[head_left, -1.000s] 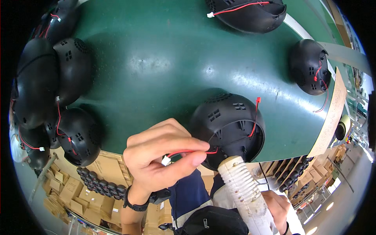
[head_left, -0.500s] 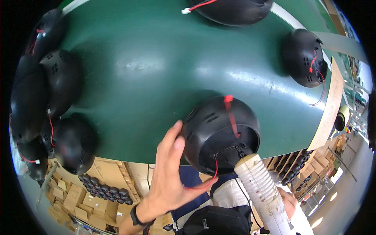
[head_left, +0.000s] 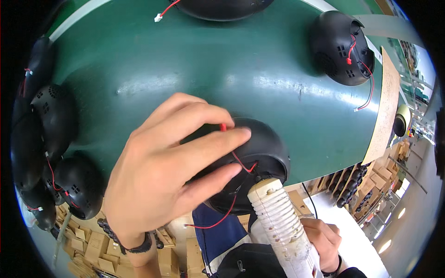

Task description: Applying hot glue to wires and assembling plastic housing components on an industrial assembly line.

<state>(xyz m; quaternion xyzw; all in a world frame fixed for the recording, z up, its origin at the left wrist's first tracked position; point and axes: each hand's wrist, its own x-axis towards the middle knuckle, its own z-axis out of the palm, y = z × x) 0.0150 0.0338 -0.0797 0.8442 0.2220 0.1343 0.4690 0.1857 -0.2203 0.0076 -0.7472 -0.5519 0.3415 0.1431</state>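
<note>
A black round plastic shell (head_left: pixel 264 139) with a cut-out front lies tilted at the near edge of the green table. Over its left side reaches my left hand (head_left: pixel 162 162), fingers apart, fingertips close to the shell's top. A red plug (head_left: pixel 223 126) shows between two of these fingers, and a thin red wire (head_left: pixel 218 227) hangs from the cut-out below. My right hand (head_left: pixel 322 241) is curled at the side of a white, stained, ribbed tool (head_left: pixel 278 211), partly hidden by it. The tool's end meets the shell's opening; its tip is out of sight.
More black shells with red wires crowd the table's left edge (head_left: pixel 79 185). One stands at the far right (head_left: pixel 340 46), another at the far edge (head_left: pixel 222 9). A brown board (head_left: pixel 382 116) edges the table's right. Cardboard boxes (head_left: pixel 97 245) lie beyond the near edge.
My left hand has moved from the shell's left side up over its top, near the red plug. The tool's end has come against the opening, and my right hand shows more.
</note>
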